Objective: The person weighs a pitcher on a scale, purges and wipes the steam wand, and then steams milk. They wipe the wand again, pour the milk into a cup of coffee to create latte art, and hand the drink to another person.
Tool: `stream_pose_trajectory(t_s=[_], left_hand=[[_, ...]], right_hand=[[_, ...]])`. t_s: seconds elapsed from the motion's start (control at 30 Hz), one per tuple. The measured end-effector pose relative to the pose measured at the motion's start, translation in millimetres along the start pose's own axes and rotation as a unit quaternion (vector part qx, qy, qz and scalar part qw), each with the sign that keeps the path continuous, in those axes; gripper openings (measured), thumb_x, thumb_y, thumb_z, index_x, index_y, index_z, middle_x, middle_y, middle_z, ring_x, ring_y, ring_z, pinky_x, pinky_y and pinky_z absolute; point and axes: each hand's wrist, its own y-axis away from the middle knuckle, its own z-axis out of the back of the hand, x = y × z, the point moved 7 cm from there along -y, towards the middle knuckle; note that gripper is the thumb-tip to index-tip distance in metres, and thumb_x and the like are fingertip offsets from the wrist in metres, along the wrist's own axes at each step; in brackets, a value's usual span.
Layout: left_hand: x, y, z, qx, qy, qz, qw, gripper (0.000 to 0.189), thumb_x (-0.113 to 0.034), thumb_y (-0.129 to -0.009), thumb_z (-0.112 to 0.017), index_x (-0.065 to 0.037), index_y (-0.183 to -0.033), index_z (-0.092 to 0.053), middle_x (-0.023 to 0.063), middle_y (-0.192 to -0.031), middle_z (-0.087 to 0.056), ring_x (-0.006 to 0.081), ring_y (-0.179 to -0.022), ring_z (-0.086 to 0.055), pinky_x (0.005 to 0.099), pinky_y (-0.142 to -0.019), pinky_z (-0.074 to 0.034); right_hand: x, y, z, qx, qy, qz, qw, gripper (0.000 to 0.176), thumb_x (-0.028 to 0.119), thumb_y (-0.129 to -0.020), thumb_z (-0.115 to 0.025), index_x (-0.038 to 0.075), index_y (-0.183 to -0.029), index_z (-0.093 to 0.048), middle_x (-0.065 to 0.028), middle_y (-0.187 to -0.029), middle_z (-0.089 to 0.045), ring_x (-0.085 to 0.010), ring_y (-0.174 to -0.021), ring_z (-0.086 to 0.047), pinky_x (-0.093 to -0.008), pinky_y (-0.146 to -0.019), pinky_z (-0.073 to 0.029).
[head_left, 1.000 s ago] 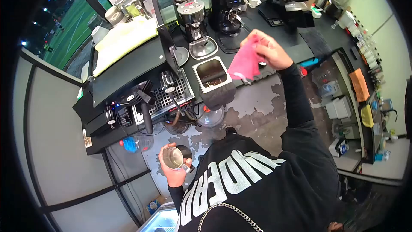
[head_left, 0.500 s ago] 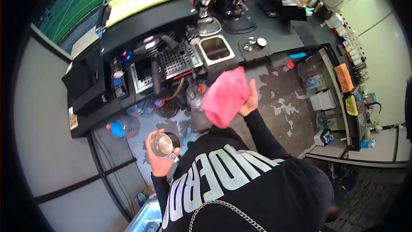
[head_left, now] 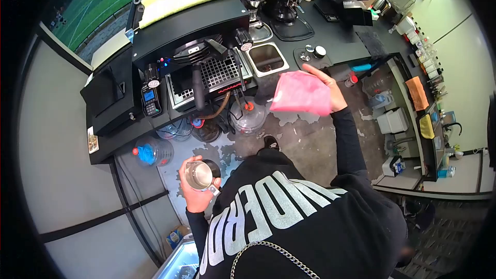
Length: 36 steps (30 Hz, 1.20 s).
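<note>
My left hand [head_left: 195, 196] is wrapped round a metal milk pitcher [head_left: 199, 174], held low in front of me with its mouth facing up. It looks empty inside. My right hand [head_left: 335, 92] grips a pink cloth [head_left: 301, 93] by its right side, and the cloth hangs over the floor near the counter edge. Just beyond it are a steel knock-box tray [head_left: 266, 59] set in the counter and a round dark mat with small metal pieces [head_left: 311, 56]. The espresso machine [head_left: 206, 72] stands ahead, between my two hands.
Two coffee grinders [head_left: 254, 0] stand beyond the machine. A yellow towel [head_left: 186, 0] lies on top of the machine, and a card terminal [head_left: 150, 101] is at its left. Large plastic bottles [head_left: 248, 115] stand below the counter. Shelves with an orange cloth [head_left: 416, 93] line the right.
My right hand has swung the pink cloth to the right and away from my body, and the cloth has changed shape. My left hand still holds the pitcher in nearly the same place.
</note>
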Motion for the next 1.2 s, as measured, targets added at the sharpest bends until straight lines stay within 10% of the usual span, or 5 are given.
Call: stream_pose_trajectory(t_s=[0.33,0.37,0.5,0.7,1.2], left_hand=[[-4,-15,-29,-0.035,0.019,0.036,0.999,0.093,-0.016,-0.068,-0.094,-0.004,-0.142,-0.038,0.0129,-0.136,-0.056,0.0209,-0.117,-0.059,0.0356,-0.101,-0.048],[-3,-17,-33,-0.038,0.044,0.053,0.997,0.093,-0.016,-0.068,-0.094,-0.004,-0.142,-0.038,0.0134,-0.136,-0.056,0.0209,-0.118,-0.059,0.0357,-0.102,-0.048],[-12,-20,-44,-0.047,0.056,0.041,0.996,0.093,-0.015,-0.069,-0.094,-0.004,-0.143,-0.038,0.0139,-0.136,-0.056,0.0207,-0.118,-0.059,0.0361,-0.102,-0.048],[-8,-8,-43,-0.069,0.018,0.040,0.997,0.093,-0.022,-0.066,-0.096,-0.003,-0.140,-0.042,0.0121,-0.132,-0.060,0.0207,-0.116,-0.060,0.0352,-0.101,-0.049],[-32,1,1,-0.040,-0.022,-0.008,0.999,0.088,-0.014,-0.065,-0.095,-0.003,-0.136,-0.044,0.0124,-0.129,-0.063,0.0192,-0.111,-0.063,0.0338,-0.097,-0.051]], right_hand=[[-95,-64,-41,0.084,-0.128,-0.154,0.976,0.053,0.044,-0.108,-0.040,0.006,-0.142,-0.056,-0.0061,-0.121,-0.068,-0.0161,-0.087,-0.069,-0.0277,-0.067,-0.059],[-109,-66,-52,0.113,-0.172,-0.187,0.960,0.050,0.035,-0.108,-0.042,0.004,-0.146,-0.049,-0.0084,-0.133,-0.063,-0.0180,-0.111,-0.066,-0.0342,-0.084,-0.060],[-146,-115,-124,0.258,-0.290,-0.150,0.909,0.049,0.034,-0.109,-0.042,0.005,-0.148,-0.047,-0.0088,-0.126,-0.066,-0.0249,-0.110,-0.068,-0.0375,-0.098,-0.055],[-137,-93,-163,0.097,0.000,0.134,0.986,0.036,0.011,-0.104,-0.052,-0.002,-0.138,-0.053,-0.0092,-0.130,-0.065,-0.0177,-0.124,-0.060,-0.0359,-0.104,-0.047],[-114,-88,-173,-0.001,-0.028,0.131,0.991,0.044,0.003,-0.097,-0.055,-0.005,-0.140,-0.051,-0.0125,-0.132,-0.066,-0.0215,-0.123,-0.062,-0.0324,-0.106,-0.045]])
